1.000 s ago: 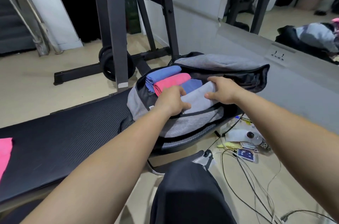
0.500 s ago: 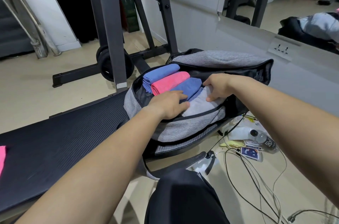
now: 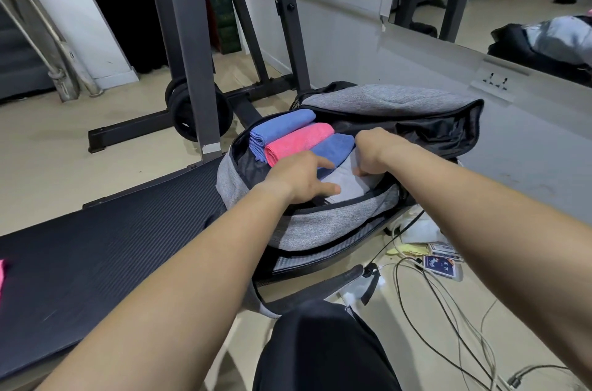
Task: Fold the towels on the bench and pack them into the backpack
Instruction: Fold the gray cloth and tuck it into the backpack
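Note:
A grey backpack (image 3: 323, 224) lies open at the right end of the black bench (image 3: 105, 256). Inside it sit folded towels in a row: a light blue towel (image 3: 282, 125), a pink towel (image 3: 298, 142), a darker blue towel (image 3: 333, 147) and a grey towel (image 3: 346, 184) nearest me. My left hand (image 3: 301, 179) presses flat on the grey towel, fingers spread. My right hand (image 3: 373, 150) is curled on the grey towel's far right edge, its fingertips tucked down into the bag. A pink towel (image 3: 2, 272) shows at the bench's left edge.
A dark squat rack (image 3: 189, 48) with weight plates (image 3: 192, 112) stands behind the bench. Cables (image 3: 442, 320), small boxes (image 3: 439, 264) and a plastic bag lie on the floor at right. A mirror (image 3: 512, 6) runs along the right wall. My dark-clad knee (image 3: 323, 349) is below.
Both hands have pushed the grey towel deeper into the backpack. My right hand moved left and down into the bag; my left hand spread flat over the towel.

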